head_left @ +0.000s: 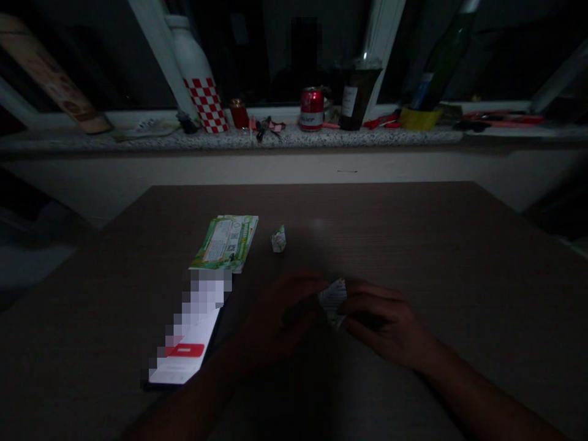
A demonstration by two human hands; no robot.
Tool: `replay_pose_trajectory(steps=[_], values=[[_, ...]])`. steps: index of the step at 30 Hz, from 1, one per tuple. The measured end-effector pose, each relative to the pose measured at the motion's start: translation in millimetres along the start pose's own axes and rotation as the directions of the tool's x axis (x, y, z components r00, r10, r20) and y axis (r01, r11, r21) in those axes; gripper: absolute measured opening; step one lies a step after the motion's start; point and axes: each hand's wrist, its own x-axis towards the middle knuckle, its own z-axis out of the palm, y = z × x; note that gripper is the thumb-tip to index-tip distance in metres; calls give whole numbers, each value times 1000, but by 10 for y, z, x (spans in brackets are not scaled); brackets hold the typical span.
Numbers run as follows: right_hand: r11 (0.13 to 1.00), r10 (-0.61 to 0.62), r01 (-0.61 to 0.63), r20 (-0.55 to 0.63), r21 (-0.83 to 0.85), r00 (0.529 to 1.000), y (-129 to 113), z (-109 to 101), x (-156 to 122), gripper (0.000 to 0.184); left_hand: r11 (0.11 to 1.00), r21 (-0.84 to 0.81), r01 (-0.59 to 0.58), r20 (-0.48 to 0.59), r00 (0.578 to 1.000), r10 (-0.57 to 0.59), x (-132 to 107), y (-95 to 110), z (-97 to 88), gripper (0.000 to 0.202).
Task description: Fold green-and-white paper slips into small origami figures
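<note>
In dim light my left hand (280,315) and my right hand (383,321) rest on the brown table (413,245) and meet on a small piece of printed paper (333,300). Both hands pinch it, fingers curled around its edges. Beyond them lies a small folded paper piece (278,239) alone on the table. To its left sits a stack of green printed paper sheets (226,243). A lit phone (190,334) lies flat to the left of my left forearm, its screen glowing white.
A stone window sill (229,139) behind the table carries a white bottle with red checks (199,76), a red can (312,109), a small red jar (239,113), a dark bottle (356,92), a green bottle (441,58), yellow tape (419,117) and red tools (500,119).
</note>
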Motion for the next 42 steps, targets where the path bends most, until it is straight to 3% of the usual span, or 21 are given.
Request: replay_pose_trajectory(steps=[12,19,24,28,36,42], values=[[998,11,-14,46,65,999,31,-45,6,15,987,92,-130,65,990,124,33,-30,-78,24],[996,40,-35,-61,88,997,120,-16,-29,17,976,128,-177,-6,984,179,51,-43,-111,13],[978,145,-117,-155,172,977,96,19,-13,16,994,80,-69,-66,995,74,50,-6,-87,13],[946,245,-184,-221,266,944,74,66,-6,20,995,57,83,-145,987,-74,48,23,-36,11],[857,480,-343,-352,384,804,-56,156,64,15,965,-65,254,-335,905,-261,41,70,54,7],[735,590,-338,-308,588,747,-77,208,89,19,903,-183,389,-377,820,-430,31,80,99,5]])
